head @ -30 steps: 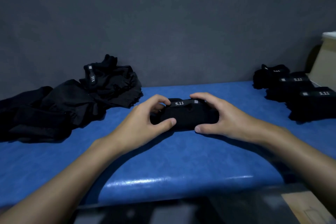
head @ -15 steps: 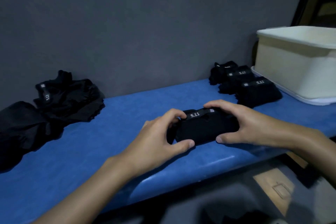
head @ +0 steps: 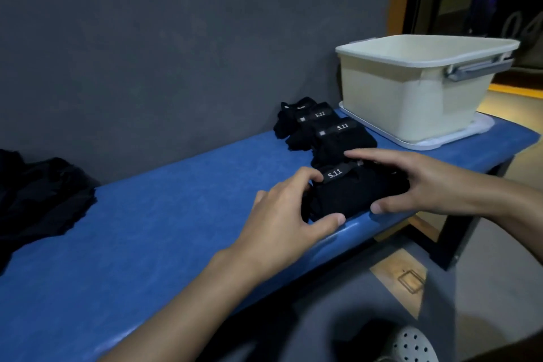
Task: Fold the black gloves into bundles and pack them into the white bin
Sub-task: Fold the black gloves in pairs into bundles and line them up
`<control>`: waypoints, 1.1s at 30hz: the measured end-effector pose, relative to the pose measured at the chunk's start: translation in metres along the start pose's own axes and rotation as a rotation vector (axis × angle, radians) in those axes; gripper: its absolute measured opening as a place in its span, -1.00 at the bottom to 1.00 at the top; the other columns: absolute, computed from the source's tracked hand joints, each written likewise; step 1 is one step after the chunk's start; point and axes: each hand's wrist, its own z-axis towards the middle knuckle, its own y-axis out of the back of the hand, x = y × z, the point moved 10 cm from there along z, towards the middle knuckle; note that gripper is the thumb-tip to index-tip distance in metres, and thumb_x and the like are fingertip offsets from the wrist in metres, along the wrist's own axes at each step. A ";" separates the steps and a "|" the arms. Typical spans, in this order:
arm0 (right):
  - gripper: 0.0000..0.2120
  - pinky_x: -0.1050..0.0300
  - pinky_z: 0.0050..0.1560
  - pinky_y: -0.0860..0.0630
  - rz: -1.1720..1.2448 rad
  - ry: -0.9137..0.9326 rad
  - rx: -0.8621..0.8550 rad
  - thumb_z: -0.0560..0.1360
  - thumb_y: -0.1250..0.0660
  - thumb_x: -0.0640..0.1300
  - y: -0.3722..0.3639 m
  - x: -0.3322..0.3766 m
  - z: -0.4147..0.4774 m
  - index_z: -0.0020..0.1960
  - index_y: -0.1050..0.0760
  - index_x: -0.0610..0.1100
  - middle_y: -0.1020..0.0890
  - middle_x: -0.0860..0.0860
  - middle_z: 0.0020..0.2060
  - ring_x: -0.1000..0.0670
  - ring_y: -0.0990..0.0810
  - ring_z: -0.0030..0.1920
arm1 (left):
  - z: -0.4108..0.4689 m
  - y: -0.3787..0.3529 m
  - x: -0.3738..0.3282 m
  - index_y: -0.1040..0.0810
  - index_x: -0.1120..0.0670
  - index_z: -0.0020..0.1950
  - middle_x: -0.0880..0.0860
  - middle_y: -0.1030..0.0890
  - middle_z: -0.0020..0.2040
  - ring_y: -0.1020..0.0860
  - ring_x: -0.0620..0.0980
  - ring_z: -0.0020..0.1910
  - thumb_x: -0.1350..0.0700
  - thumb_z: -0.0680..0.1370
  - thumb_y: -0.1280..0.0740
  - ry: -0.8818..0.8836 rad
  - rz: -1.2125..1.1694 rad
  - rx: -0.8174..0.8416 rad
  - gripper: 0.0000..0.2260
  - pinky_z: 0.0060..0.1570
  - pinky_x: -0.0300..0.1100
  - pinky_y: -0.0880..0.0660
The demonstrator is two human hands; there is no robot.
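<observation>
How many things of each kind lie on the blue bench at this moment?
Folded glove bundles: 4
White bin: 1
White tray under the bin: 1
Pile of unfolded gloves: 1
Total: 7

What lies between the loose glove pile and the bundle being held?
Bare blue bench, then the left hand gripping the bundle; shown in the head view.

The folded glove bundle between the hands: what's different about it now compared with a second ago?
The left hand and right hand have slid the glove bundle rightward along the blue bench, to right next to the row of finished bundles beside the white bin. Neither hand let go; both still grip its ends. The row, the bin and the loose glove pile at the left stayed put.
</observation>
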 end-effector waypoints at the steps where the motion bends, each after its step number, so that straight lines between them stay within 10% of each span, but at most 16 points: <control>1: -0.26 0.41 0.21 -0.40 0.006 0.004 -0.024 0.36 -0.54 -0.08 0.006 -0.002 -0.003 0.36 -0.30 0.41 -0.43 0.38 0.30 0.37 -0.40 0.27 | 0.003 -0.003 -0.004 -0.35 -0.22 0.22 -0.21 -0.53 -0.02 -0.51 -0.15 -0.03 -0.27 0.42 -0.41 -0.002 0.015 -0.004 -0.55 0.14 0.06 -0.47; 17: -0.57 0.34 0.14 -0.46 -0.001 -0.068 -0.332 0.39 -0.51 -0.15 0.054 -0.058 -0.009 0.17 -0.50 0.19 -0.58 0.18 0.13 0.23 -0.53 0.14 | 0.053 -0.035 -0.034 -0.36 -0.08 0.31 -0.10 -0.55 0.12 -0.53 -0.01 0.06 -0.20 0.51 -0.40 0.024 0.138 -0.058 -0.54 0.21 0.05 -0.41; 24: -0.52 0.32 0.17 -0.43 0.020 -0.061 -0.332 0.31 -0.42 0.17 0.049 -0.056 -0.005 0.22 -0.49 0.17 -0.56 0.22 0.17 0.23 -0.50 0.20 | 0.054 -0.034 -0.030 -0.38 -0.05 0.31 -0.05 -0.57 0.10 -0.53 0.03 0.07 -0.19 0.50 -0.39 0.025 0.175 -0.108 -0.54 0.13 0.07 -0.46; 33: -0.49 0.08 0.31 -0.45 0.032 -0.045 -0.402 0.39 -0.50 -0.04 0.050 -0.060 0.000 0.31 -0.49 0.02 -0.57 0.12 0.20 0.15 -0.52 0.22 | 0.055 -0.034 -0.027 -0.38 -0.04 0.33 -0.02 -0.56 0.14 -0.51 0.05 0.12 -0.19 0.50 -0.39 0.029 0.196 -0.136 -0.52 0.12 0.05 -0.47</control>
